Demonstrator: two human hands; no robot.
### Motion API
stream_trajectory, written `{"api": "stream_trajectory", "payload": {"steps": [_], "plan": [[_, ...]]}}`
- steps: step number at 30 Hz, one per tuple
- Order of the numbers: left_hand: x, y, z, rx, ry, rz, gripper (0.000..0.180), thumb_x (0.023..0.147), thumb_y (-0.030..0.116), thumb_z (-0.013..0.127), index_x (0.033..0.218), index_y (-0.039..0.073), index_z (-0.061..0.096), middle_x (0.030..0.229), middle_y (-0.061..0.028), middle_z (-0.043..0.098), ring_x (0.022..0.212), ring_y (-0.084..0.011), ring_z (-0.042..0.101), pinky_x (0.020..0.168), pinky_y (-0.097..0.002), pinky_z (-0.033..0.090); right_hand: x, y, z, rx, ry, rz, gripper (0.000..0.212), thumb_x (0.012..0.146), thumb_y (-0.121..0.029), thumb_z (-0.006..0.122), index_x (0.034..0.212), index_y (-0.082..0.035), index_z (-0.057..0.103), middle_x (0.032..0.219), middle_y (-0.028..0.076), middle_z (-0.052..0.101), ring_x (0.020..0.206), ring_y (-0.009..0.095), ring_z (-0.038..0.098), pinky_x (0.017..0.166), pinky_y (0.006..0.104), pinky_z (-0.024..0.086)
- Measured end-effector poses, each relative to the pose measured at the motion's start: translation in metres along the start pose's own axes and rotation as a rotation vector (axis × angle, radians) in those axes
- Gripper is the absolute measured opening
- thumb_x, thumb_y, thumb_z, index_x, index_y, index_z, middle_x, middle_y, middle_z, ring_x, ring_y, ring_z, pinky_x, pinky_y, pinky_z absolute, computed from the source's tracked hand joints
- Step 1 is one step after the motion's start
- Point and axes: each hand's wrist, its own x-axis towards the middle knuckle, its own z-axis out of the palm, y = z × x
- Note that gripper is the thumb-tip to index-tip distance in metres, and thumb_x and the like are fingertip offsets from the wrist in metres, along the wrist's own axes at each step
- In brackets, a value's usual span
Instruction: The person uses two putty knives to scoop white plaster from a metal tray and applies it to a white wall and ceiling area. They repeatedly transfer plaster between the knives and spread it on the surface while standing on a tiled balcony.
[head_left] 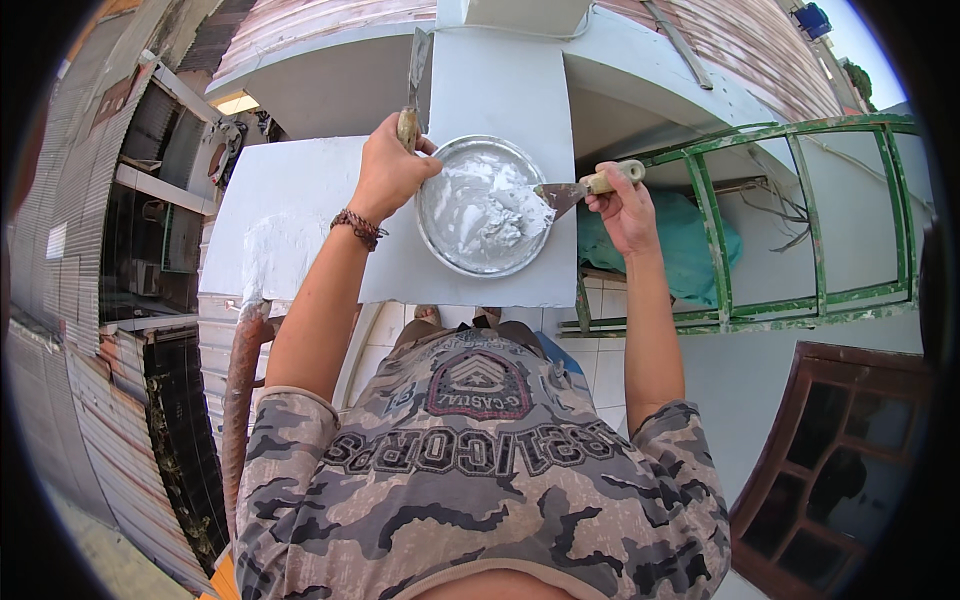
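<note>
A round, shallow metal pan (485, 273) with white putty (505, 225) in it sits on a pale, flat ledge (535, 100) in front of me. My left hand (385, 172) is closed around the handle of a putty knife (418, 70), whose blade points away from me; its thumb is at the pan's left rim. From the right, my right hand (630, 215) grips the pale handle of a second putty knife (565, 197). That knife's blade reaches over the pan's right rim, its tip in the putty.
A green, paint-spotted metal frame (705, 215) stands at the right, with a turquoise cloth (650, 240) behind it. A rusty pole (242, 390) rises near my left arm. White-smeared panel (285, 240) spans the left. Brown-framed window (840, 450) is at lower right.
</note>
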Motion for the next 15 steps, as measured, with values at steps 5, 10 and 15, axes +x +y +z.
{"api": "stream_trajectory", "payload": {"steps": [5,10,15], "plan": [[-0.006,0.003,0.001,0.151,0.002,0.063,0.034,0.068,0.007,0.070,0.098,-0.002,0.054,0.085,-0.0107,0.065,0.074,-0.0198,0.062,0.069,-0.0309,0.050,-0.025,0.010,-0.013,-0.020,0.135,-0.023,0.023,0.092,-0.018,0.063,0.103,0.002,0.059,0.088,0.016,0.066,0.069,0.019,0.064,0.062,0.0289,0.054],[-0.009,0.009,-0.005,0.213,-0.067,0.028,0.029,0.074,0.009,0.065,0.098,-0.003,0.054,0.084,-0.0142,0.064,0.075,-0.0228,0.062,0.070,-0.0325,0.050,-0.041,0.028,-0.014,0.022,0.165,-0.045,0.028,0.094,-0.022,0.062,0.108,0.001,0.058,0.090,0.014,0.066,0.069,0.017,0.063,0.062,0.0261,0.053],[-0.009,0.015,-0.013,0.157,-0.185,-0.087,0.021,0.079,0.009,0.060,0.094,-0.003,0.052,0.076,-0.0108,0.058,0.060,-0.0161,0.056,0.051,-0.0302,0.047,-0.057,0.033,-0.006,0.063,0.220,-0.055,0.027,0.094,-0.022,0.062,0.108,0.001,0.058,0.088,0.012,0.065,0.068,0.017,0.062,0.062,0.0258,0.053]]}}
